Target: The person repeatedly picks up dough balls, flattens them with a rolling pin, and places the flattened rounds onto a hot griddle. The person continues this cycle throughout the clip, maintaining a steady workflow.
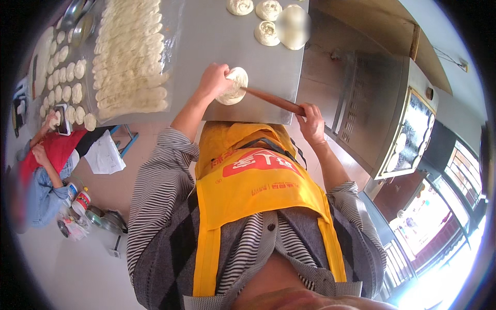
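Observation:
A flattened round of dough lies on the steel worktable in front of me. My left hand holds its left edge, the thumb and fingers closed on the rim. In my right hand is one end of a tapered wooden rolling pin; its far tip rests at the right edge of the round. Several coiled dough pieces sit at the table's far right, with a larger, blurred round beside them.
Rows of elongated dough cover a plastic sheet at the left. Farther left, a person in a red apron stands by small dough pieces and a phone. A metal cabinet stands beyond the table's right edge.

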Available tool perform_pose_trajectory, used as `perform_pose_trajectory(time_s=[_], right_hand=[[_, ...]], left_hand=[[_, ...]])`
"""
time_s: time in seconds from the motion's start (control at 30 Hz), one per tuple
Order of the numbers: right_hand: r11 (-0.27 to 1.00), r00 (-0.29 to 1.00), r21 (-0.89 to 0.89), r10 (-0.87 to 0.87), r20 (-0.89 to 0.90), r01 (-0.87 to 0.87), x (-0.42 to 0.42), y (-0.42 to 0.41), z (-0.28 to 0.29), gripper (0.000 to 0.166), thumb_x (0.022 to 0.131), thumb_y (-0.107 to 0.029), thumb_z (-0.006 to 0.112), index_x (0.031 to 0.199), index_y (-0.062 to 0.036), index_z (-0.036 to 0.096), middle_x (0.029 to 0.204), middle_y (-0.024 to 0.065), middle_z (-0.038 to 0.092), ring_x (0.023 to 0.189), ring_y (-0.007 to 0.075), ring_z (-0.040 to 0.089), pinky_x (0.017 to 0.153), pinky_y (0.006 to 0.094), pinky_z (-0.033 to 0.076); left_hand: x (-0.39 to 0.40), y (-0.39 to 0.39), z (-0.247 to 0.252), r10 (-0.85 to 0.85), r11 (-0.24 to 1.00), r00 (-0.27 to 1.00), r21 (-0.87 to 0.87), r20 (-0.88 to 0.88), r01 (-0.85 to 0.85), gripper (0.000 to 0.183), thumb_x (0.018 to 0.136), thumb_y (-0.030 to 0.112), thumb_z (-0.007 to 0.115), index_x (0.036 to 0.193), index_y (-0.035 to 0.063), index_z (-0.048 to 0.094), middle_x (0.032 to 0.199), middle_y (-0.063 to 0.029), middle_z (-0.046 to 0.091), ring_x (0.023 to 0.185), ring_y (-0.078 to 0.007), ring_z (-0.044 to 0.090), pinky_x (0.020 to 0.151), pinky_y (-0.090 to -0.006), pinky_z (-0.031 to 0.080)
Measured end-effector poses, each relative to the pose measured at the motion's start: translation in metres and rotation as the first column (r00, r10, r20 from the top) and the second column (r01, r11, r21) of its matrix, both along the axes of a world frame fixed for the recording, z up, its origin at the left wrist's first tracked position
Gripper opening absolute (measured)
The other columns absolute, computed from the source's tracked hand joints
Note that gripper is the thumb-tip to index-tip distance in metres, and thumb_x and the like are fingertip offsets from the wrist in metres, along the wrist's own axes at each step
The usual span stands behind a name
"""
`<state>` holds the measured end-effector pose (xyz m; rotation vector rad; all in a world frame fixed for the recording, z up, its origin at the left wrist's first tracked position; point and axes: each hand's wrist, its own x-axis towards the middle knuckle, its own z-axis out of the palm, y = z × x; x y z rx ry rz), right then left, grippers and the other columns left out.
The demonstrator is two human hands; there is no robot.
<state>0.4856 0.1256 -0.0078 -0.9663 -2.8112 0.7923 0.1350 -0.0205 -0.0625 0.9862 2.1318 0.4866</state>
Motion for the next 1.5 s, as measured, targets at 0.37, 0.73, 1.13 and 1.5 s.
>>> perform_pose_trajectory(time_s=[0.37,0.73,1.13,1.5], right_hand=[[0.903,0.914,-0.22,-0.395,-0.088,0.369,-0.026,-0.01,0.004,0.036,0.088,-0.009,0.078,0.12,-0.0006,0.063,0.107,0.0175,0.068,0.099,0.0329,0.07,0.087,0.0396,0.057],[0.981,0.968,0.091,0.183,-0.171,-0.17,-0.12,-0.026,-0.018,0.035,0.085,-0.013,0.071,0.118,-0.0089,0.064,0.114,0.0121,0.067,0.107,0.0339,0.064,0.09,0.0439,0.054],[0.977,0.977,0.074,0.204,-0.063,-0.199,-0.182,-0.006,-0.069,0.05,0.087,-0.034,0.075,0.127,-0.0084,0.061,0.126,0.0108,0.064,0.113,0.0316,0.06,0.095,0.0479,0.05],[0.943,0.951,0.129,0.308,0.005,-0.306,-0.183,0.014,-0.06,0.049,0.092,-0.037,0.07,0.13,-0.009,0.057,0.121,0.0098,0.063,0.111,0.03,0.063,0.089,0.0423,0.055]], left_hand=[[0.016,-0.018,0.045,0.2,0.943,0.632,0.028,0.749,-0.332,0.039,0.091,0.019,0.077,0.121,-0.002,0.062,0.101,-0.0116,0.072,0.093,-0.0182,0.07,0.076,-0.0332,0.057],[0.032,-0.096,0.021,0.388,0.912,0.898,0.225,-0.206,-0.343,0.065,0.1,0.032,0.065,0.148,-0.0049,0.042,0.137,-0.0241,0.055,0.124,-0.0388,0.055,0.101,-0.0483,0.047],[-0.038,-0.003,-0.033,0.156,0.959,0.758,0.282,-0.633,0.039,0.065,0.097,0.044,0.064,0.143,0.0002,0.05,0.154,-0.0242,0.045,0.146,-0.0461,0.035,0.116,-0.0652,0.029],[-0.046,0.01,-0.033,0.094,0.958,0.753,0.265,-0.651,0.11,0.066,0.099,0.047,0.061,0.146,0.003,0.048,0.155,-0.0244,0.043,0.145,-0.0453,0.036,0.114,-0.0652,0.031]])
